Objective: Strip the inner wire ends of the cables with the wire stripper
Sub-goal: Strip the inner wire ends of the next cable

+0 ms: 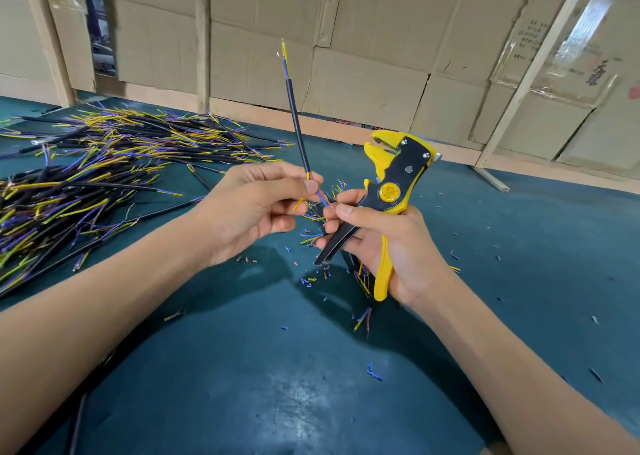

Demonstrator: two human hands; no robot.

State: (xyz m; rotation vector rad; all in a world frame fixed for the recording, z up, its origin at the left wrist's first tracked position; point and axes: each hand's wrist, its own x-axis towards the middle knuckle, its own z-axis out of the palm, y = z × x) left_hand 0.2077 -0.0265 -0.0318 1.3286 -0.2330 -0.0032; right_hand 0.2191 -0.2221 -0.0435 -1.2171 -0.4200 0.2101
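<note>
Teal work mat (242,368), cardboard wall far | left hand (256,209) pinches upright black sheathed cable (297,122) at its lower end | right hand (388,247) grips yellow-black wire stripper (398,174), fingertips sorting blue inner wire (322,199) | next: likely seat wire in the tool's head.

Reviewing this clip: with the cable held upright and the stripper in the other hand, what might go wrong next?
1. The right hand holds the wire stripper while its fingertips also handle the blue inner wire; the tool may slip.
2. The left hand pinches the cable only at its lower end, so it could swing.
3. Insulation scraps litter the mat.
</note>
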